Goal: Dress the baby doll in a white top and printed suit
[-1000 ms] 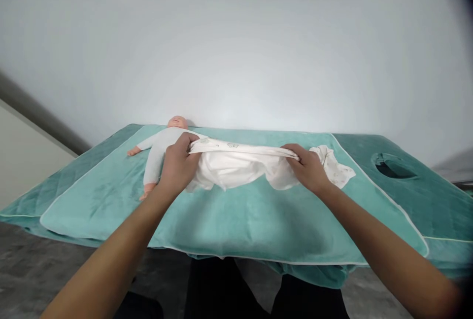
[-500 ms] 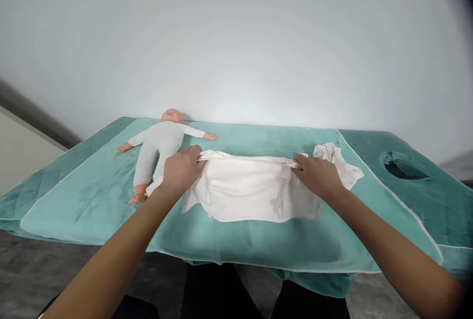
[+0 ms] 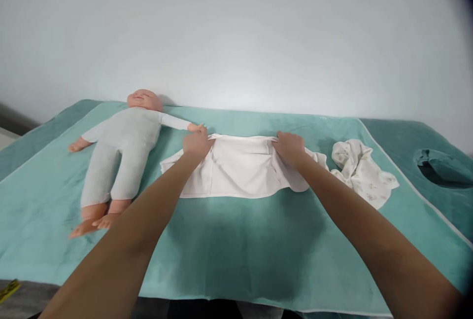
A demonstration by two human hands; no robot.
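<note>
A white baby top (image 3: 242,166) is stretched out sideways in front of me, its lower edge hanging toward the front of the green-covered bed. My left hand (image 3: 198,144) is closed on its upper edge at the left, close to the doll's outstretched hand. Farther right, my right hand (image 3: 290,148) pinches the same edge. Parts of the top that look like sleeves stick out past both wrists. To the left lies a baby doll (image 3: 123,131) on its back in a pale grey bodysuit, arms spread.
A crumpled white printed cloth (image 3: 364,171) lies right of my right hand. The bed's green cover (image 3: 236,240) has a dark oval hole (image 3: 441,171) at the far right. A pale wall (image 3: 236,38) rises behind. A yellow and black strip (image 3: 9,290) shows at lower left.
The view has moved closer to the bed. Both hands, still gripping the top, have reached farther forward toward the wall and come slightly closer together. The doll lies as before.
</note>
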